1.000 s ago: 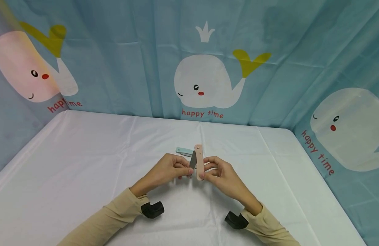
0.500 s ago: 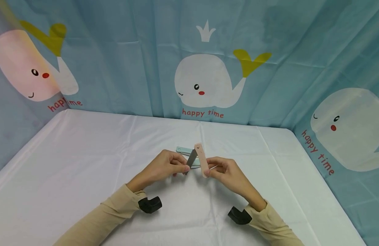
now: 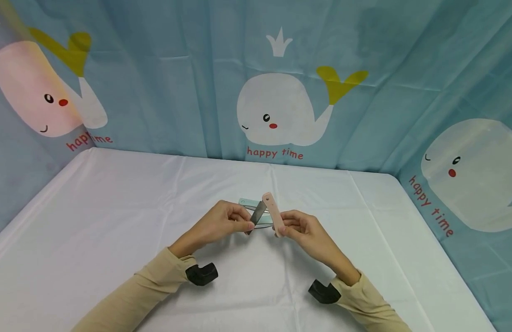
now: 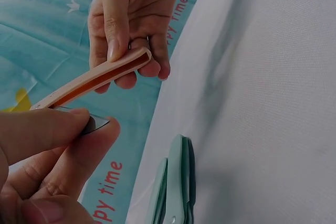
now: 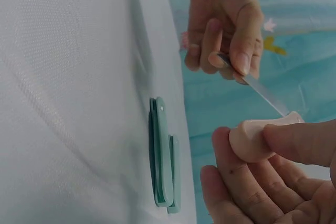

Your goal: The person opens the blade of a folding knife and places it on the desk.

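Note:
A folding knife with a pale pink handle [image 3: 273, 213] is held up over the table between both hands. Its grey blade [image 3: 258, 211] stands partly folded out, making an inverted V with the handle. My left hand [image 3: 227, 221] pinches the blade near its tip between thumb and finger. My right hand [image 3: 303, 228] pinches the free end of the handle. In the left wrist view the slot along the handle [image 4: 100, 78] faces the camera. Just behind my hands lie two teal folding knives [image 5: 164, 156], side by side on the table, with their blades folded in.
A white cloth [image 3: 189, 184] covers the table. Blue curtains [image 3: 189, 92] printed with whales hang around its back and sides. A black wrist mount [image 3: 202, 274] is on the left sleeve and another black mount [image 3: 324, 291] on the right.
The hands have moved apart, the left one leftward and slightly up. The angle between blade and pink handle has widened, mostly in the first half second. More of the teal knives shows.

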`<state>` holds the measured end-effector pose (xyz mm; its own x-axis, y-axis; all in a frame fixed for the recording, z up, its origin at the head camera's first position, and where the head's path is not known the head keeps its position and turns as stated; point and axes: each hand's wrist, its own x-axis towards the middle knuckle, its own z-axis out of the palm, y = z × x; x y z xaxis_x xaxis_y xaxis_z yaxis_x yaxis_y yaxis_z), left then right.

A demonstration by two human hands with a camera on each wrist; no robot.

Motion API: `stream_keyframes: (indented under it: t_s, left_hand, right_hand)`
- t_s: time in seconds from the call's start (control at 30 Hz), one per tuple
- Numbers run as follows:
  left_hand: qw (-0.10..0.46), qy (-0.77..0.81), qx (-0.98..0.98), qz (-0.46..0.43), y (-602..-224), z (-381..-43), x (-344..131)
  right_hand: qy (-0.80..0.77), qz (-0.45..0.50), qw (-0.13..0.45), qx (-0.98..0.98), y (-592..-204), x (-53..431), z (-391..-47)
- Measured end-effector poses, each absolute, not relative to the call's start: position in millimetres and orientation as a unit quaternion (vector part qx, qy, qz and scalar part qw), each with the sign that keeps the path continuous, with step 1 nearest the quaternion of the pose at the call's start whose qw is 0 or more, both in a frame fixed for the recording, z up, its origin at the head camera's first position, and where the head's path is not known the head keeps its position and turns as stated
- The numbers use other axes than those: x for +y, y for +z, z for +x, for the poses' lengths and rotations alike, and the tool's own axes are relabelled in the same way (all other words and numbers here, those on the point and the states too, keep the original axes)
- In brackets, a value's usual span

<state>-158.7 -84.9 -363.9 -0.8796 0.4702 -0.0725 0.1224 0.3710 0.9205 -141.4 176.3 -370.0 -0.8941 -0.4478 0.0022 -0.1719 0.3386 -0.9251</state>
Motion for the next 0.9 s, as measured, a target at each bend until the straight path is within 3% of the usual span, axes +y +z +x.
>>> stream_keyframes:
  t_s: [0.43,0.9]
  left_hand:
    - [0.164,0.529,0.812,0.184,-360,-160,-89]
    - [0.114,0.543,0.815,0.166,-358,-163,-94]
  right_hand:
    - [-0.518,-0.191,0.095,0.829,-366,185,-145]
    - [-0.518,-0.178,0.075,0.833,-364,191,-148]
